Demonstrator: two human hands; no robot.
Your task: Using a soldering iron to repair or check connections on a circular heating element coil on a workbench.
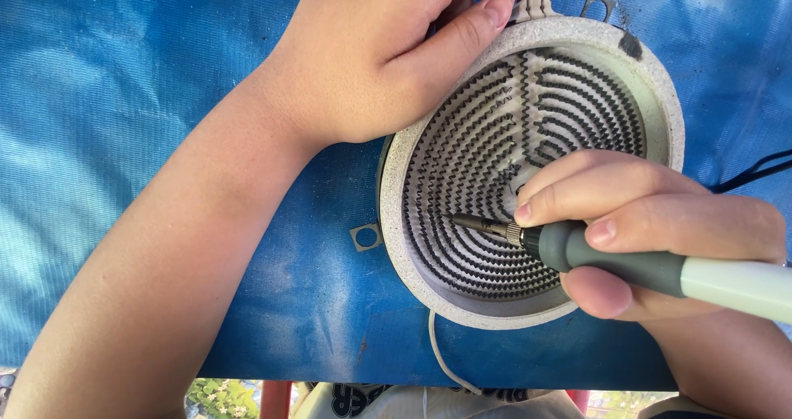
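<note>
A round heating element with a pale gritty rim and dark zigzag coils in rings lies on a blue tarp. My left hand grips its upper left rim, thumb lying along the edge. My right hand holds a soldering iron with a grey grip and a pale handle. Its metal tip rests on the coils at the left middle of the dish.
The blue tarp covers the work surface. Small metal mounting tabs stick out from the element's rim. A white wire runs from the lower rim toward me. A black cord lies at the right edge.
</note>
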